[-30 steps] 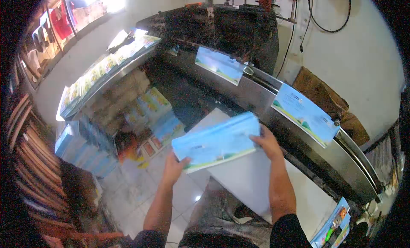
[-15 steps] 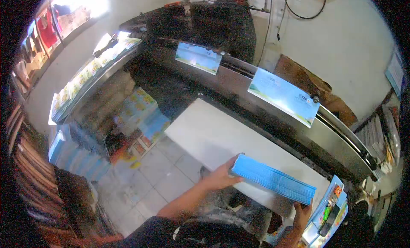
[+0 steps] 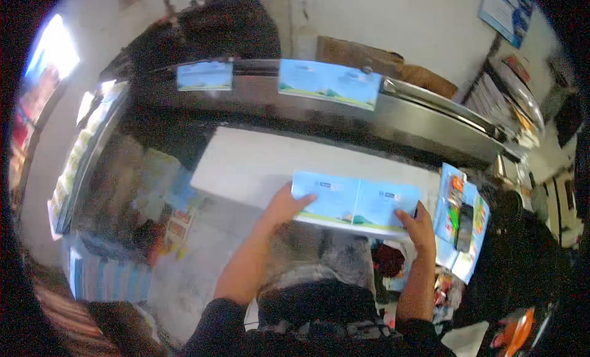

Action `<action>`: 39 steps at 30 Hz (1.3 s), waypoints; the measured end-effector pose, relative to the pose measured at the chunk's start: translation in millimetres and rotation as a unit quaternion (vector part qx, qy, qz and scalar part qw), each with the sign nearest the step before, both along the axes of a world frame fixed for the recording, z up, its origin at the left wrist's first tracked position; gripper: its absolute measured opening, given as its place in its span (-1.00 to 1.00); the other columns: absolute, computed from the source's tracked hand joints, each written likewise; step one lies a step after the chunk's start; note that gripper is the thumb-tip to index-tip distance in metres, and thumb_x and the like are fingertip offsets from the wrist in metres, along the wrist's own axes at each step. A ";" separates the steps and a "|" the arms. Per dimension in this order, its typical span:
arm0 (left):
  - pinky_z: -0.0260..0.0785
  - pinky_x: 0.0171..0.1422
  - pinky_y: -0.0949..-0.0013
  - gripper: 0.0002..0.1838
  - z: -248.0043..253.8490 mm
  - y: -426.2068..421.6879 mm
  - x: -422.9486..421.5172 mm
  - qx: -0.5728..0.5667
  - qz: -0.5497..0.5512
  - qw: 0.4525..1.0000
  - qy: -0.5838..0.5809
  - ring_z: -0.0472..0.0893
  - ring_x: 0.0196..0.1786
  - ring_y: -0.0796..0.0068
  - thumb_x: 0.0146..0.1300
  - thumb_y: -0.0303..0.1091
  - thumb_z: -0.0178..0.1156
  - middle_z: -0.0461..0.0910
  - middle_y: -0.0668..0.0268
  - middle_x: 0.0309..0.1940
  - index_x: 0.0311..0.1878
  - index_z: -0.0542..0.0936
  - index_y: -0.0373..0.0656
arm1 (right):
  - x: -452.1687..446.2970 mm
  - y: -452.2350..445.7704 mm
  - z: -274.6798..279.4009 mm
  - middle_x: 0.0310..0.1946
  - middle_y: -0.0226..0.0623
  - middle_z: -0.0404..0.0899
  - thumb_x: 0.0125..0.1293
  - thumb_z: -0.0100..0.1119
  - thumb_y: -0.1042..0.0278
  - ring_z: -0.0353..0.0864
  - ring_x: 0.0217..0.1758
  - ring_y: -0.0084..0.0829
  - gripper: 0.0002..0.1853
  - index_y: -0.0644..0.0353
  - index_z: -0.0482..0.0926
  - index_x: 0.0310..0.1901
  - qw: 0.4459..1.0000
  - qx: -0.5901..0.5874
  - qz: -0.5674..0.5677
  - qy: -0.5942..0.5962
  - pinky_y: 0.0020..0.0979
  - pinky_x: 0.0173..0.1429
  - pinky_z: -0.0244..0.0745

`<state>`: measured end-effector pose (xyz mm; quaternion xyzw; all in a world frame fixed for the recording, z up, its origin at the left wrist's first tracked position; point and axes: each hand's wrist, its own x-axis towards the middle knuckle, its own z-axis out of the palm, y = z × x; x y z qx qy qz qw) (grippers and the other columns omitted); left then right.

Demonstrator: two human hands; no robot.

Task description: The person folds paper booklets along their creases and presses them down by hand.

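A stack of light-blue printed sheets [image 3: 335, 197] lies flat between my hands, its printed face up and the long side facing me. My left hand [image 3: 284, 204] grips its left end, thumb on top. At the right end, my right hand [image 3: 418, 225] holds on with its thumb over the top sheet; the fingers underneath are hidden. Beneath and behind the stack is a long white work surface [image 3: 252, 157]. Whether the stack touches that surface, I cannot tell.
A metal machine beam [image 3: 258, 89] runs behind, with blue printed sheets [image 3: 329, 83] on it. To the right, more printed sheets [image 3: 445, 191] carry a green tool [image 3: 454, 217] and a dark object [image 3: 465, 228]. Bundled stacks [image 3: 114, 277] and a sheet-covered ledge [image 3: 83, 151] are at left.
The stack has turned from showing its layered edge to lying with its printed face up. Both hands still hold its ends, and my view has swung to the right.
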<state>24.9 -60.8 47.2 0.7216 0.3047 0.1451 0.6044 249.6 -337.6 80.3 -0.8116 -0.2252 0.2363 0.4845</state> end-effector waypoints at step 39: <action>0.08 0.47 0.17 -0.33 -48.6 -8.4 8.2 0.184 -0.010 0.978 -0.099 0.30 0.40 0.08 0.29 -0.30 0.17 0.30 -0.06 0.34 0.41 0.21 -0.31 | 103.0 93.1 139.7 -0.11 -0.03 0.65 0.29 0.09 0.32 0.64 -0.04 -0.03 -0.69 0.07 0.60 0.05 0.814 -0.136 0.010 -0.564 -0.15 0.02 0.53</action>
